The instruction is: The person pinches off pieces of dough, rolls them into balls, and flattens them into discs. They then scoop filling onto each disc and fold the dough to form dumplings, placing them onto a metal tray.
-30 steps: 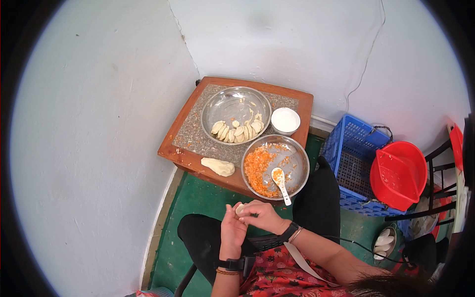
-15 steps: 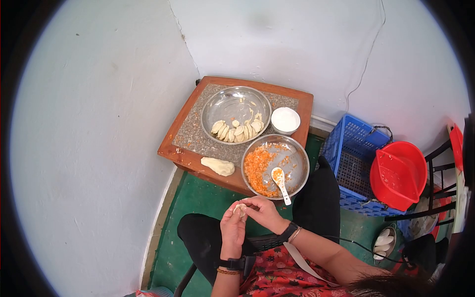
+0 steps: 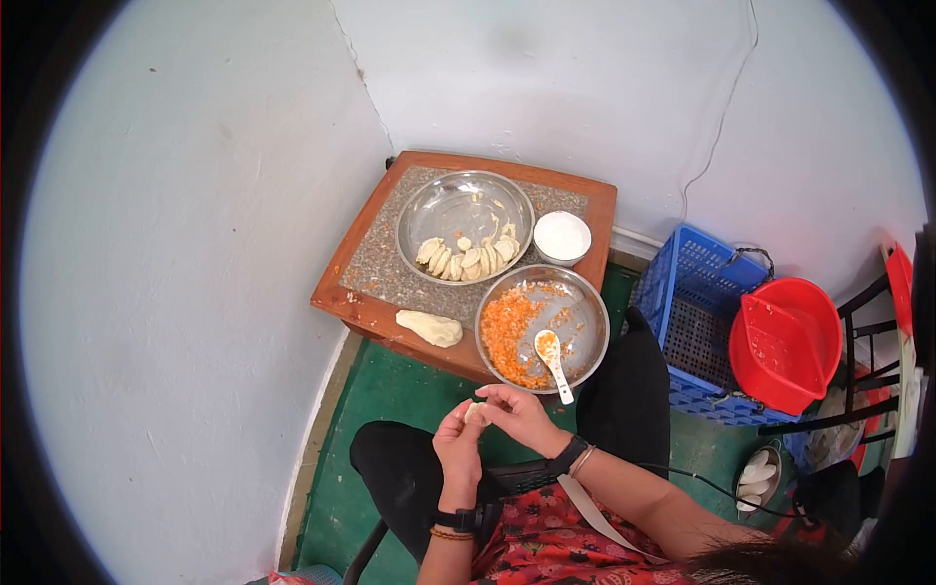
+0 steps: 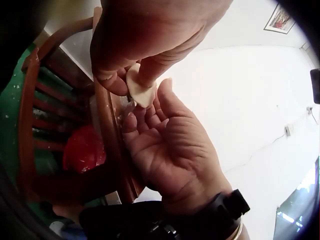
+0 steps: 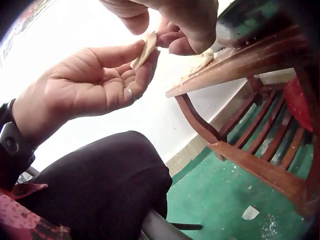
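Observation:
In the head view, a small pale dough round [image 3: 476, 414] is held between both hands above the lap. The left hand [image 3: 456, 444] pinches its lower edge between thumb and curled fingers, as the right wrist view shows of the left hand [image 5: 95, 82] and dough [image 5: 145, 51]. From the other side, the right hand [image 3: 520, 421] grips the rim with its fingertips. In the left wrist view the dough [image 4: 141, 90] looks thin and slightly cupped, between the left hand [image 4: 145, 40] above and the right hand [image 4: 172, 145] below.
On the wooden table [image 3: 336, 283] are a steel tray [image 3: 419, 195] with dough pieces, a white bowl [image 3: 563, 237], a long dough lump [image 3: 430, 329] and a steel bowl of orange filling [image 3: 507, 336] with a spoon [image 3: 554, 367]. A blue crate [image 3: 682, 292] and red basin [image 3: 790, 341] stand right.
From lying in the raised left palm, the dough round has come to be pinched between both hands. The left fingers have curled in, and the right hand has shifted slightly up.

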